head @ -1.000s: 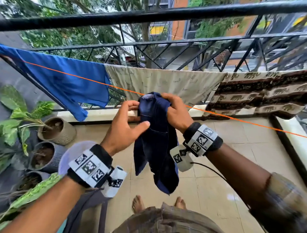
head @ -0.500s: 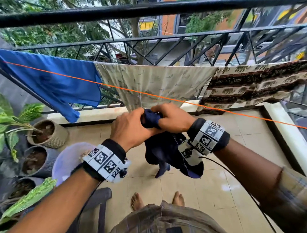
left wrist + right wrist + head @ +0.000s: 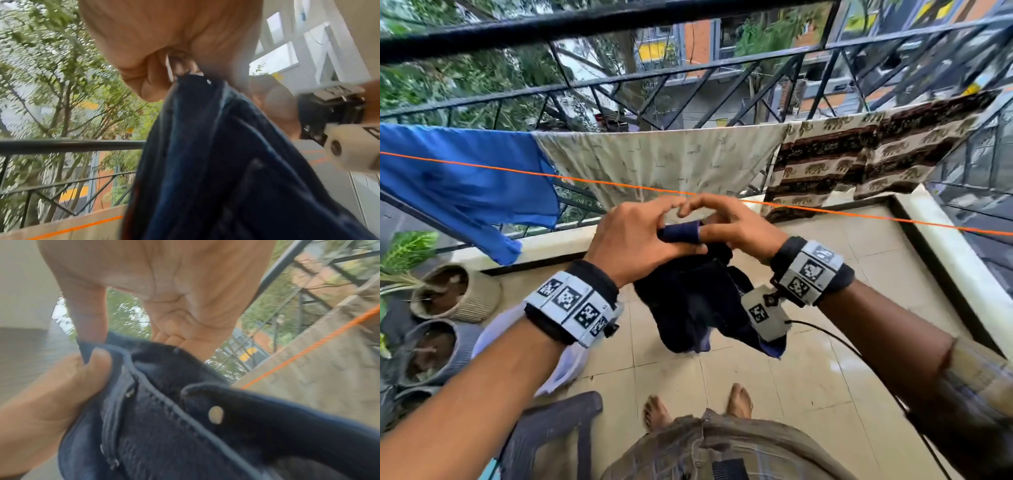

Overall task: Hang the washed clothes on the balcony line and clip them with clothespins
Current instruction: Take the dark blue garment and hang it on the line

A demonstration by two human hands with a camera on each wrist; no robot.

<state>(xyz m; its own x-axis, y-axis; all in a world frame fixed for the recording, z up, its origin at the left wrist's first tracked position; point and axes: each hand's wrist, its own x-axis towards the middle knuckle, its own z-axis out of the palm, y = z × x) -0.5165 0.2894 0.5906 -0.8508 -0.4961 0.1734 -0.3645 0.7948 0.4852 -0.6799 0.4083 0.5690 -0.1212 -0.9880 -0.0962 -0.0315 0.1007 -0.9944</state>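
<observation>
I have the dark navy denim garment [image 3: 698, 291] bunched between both hands, just below and on my side of the taut orange clothesline [image 3: 859, 214], which runs left to right across the balcony and slopes slightly down to my right. My left hand [image 3: 640, 240] pinches a rolled edge of the cloth between thumb and forefinger; in the left wrist view the fabric hangs straight down from that pinch. My right hand [image 3: 736, 229] grips the same edge right beside it, thumb pressing the stitched hem in the right wrist view, where a small metal stud shows on the denim. Both hands are closed on cloth, fingertips almost touching each other, wrists angled inward.

The garment's bulk drops vertically beneath the hands, so its long axis crosses the clothesline. The clothesline lies just beyond my fingertips, both hands about equally near. I judge the edge must be spread sideways along the clothesline and lifted over it. Beyond the clothesline, a bright blue cloth [image 3: 465, 185], a cream printed sheet [image 3: 661, 161] and a brown elephant-patterned cloth [image 3: 876, 161] hang on the railing. I see no clothespins.
</observation>
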